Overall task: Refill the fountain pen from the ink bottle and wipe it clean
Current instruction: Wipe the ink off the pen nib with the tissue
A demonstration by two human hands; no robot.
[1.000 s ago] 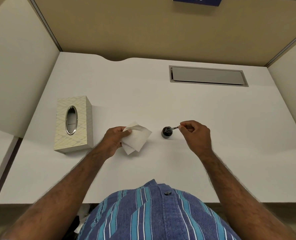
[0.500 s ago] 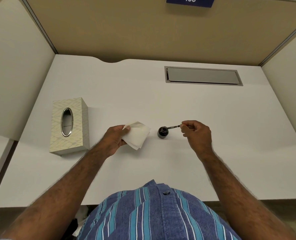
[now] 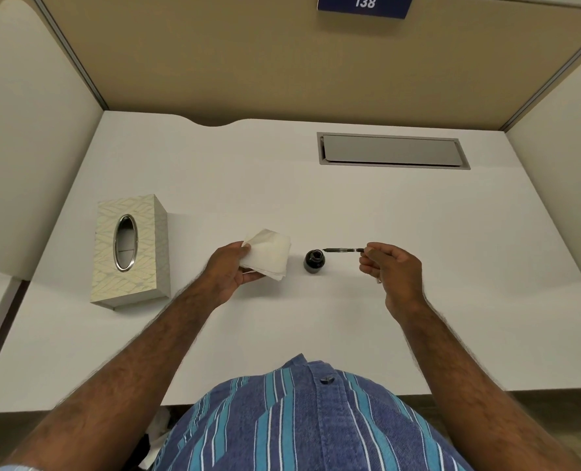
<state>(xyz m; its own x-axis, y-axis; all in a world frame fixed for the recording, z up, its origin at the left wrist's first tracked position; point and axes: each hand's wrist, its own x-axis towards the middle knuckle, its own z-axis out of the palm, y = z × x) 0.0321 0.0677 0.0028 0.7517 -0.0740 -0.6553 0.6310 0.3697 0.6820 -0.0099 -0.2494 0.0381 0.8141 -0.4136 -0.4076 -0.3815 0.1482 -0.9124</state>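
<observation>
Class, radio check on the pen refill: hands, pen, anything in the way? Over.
Left hand holds folded tissue. Right hand pinches pen, nib by the open ink bottle, apparently out of it. Nothing between pen and tissue but the bottle.

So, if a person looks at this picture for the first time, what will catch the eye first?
Probably the two hands at the desk's middle: the right hand pinches a fountain pen whose tip points at the small open ink bottle, and the left hand holds a folded white tissue just left of the bottle. Next comes the patterned tissue box further left.
</observation>
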